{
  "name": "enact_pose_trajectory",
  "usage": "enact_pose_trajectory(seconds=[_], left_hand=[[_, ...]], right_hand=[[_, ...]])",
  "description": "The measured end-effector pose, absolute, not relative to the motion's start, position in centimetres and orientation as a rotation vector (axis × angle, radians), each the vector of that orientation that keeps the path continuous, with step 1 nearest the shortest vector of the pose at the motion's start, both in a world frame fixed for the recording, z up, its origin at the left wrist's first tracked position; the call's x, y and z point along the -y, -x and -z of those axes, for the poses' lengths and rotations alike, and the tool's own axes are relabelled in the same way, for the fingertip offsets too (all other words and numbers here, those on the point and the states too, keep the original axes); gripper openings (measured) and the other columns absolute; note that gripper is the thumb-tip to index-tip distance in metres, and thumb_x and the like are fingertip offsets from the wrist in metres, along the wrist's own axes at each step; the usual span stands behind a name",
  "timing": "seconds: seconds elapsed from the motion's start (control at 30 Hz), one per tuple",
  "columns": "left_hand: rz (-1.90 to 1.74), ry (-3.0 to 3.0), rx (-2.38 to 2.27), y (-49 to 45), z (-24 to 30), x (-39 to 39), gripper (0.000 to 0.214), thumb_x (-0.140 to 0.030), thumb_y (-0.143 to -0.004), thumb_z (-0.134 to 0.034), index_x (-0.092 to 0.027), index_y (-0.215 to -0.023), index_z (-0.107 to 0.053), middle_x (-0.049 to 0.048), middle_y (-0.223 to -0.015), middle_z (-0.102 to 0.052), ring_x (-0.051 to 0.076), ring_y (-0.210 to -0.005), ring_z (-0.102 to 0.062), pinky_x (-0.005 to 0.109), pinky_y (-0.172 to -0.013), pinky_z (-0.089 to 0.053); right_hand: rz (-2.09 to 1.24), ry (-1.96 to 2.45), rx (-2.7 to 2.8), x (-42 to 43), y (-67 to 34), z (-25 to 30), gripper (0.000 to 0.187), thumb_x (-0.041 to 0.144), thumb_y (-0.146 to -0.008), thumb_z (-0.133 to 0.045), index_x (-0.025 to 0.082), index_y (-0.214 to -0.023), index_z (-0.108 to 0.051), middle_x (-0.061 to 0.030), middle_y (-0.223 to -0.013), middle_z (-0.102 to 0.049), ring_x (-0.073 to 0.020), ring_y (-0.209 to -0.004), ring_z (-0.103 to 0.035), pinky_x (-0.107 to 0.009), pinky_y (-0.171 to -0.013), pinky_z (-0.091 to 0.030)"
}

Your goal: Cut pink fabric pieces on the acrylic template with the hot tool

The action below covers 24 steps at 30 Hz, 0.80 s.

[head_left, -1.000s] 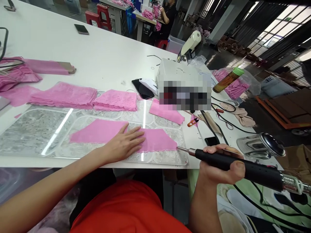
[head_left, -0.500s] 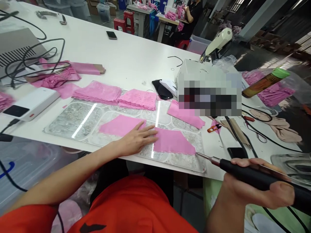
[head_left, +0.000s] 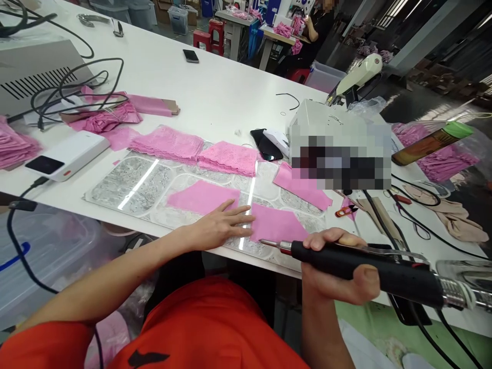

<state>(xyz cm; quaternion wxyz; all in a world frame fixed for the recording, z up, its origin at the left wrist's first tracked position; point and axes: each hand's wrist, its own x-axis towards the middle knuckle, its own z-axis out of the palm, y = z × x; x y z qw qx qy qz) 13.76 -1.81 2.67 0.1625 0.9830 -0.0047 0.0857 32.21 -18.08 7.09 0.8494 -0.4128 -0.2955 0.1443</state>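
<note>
My right hand (head_left: 338,269) is wrapped around a black-handled tool (head_left: 369,271) with a slim metal tip and a corded back end. Its tip rests at the lower left edge of a pink fabric piece (head_left: 277,223). My left hand (head_left: 219,225) lies flat with fingers spread, fingertips reaching the left edge of that piece. Under its upper fingers is a second pink fabric piece (head_left: 203,197). Both pieces lie on a clear-topped, marble-patterned board (head_left: 134,189). The tool and right hand cover part of the right piece's lower edge.
Two stacks of pink lace fabric (head_left: 169,143) line the board's back edge. A pixelated white machine box (head_left: 338,123) stands back right, orange snips (head_left: 346,210) near it. A white power bank (head_left: 69,156) lies left. A person (head_left: 319,31) sits at a far table.
The tool in my right hand has travelled left along the fabric's lower edge, from the right corner toward the left corner. My left hand stays nearly in place on the board.
</note>
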Motion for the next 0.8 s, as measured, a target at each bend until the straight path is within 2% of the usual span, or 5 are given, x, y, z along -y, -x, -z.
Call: enact_pose_trajectory(seconds=[0.43, 0.8], left_hand=[[-0.217, -2.82, 0.033, -13.86, -2.62, 1.69, 0.06, 0.004, -0.081, -0.047, -0.03, -0.129, -0.06, 0.0022, -0.149, -0.046, 0.024, -0.147, -0.026, 0.051, -0.12, -0.017], [-0.253, -2.824, 0.045, -13.81, -2.65, 1.68, 0.057, 0.001, -0.083, -0.05, -0.03, -0.129, -0.061, 0.0041, -0.148, -0.047, 0.025, -0.146, -0.026, 0.051, -0.12, -0.017]], right_hand=[[-0.366, 0.862, 0.745, 17.05, -31.53, -6.63, 0.026, 0.041, -0.072, -0.053, 0.019, -0.081, -0.062, 0.0001, -0.075, -0.056, -0.012, -0.052, -0.055, -0.03, -0.045, -0.048], [-0.369, 0.882, 0.728, 16.9, -31.34, -6.44, 0.026, 0.044, -0.071, -0.054, 0.02, -0.08, -0.061, 0.001, -0.074, -0.056, -0.0113, -0.052, -0.054, -0.03, -0.045, -0.049]])
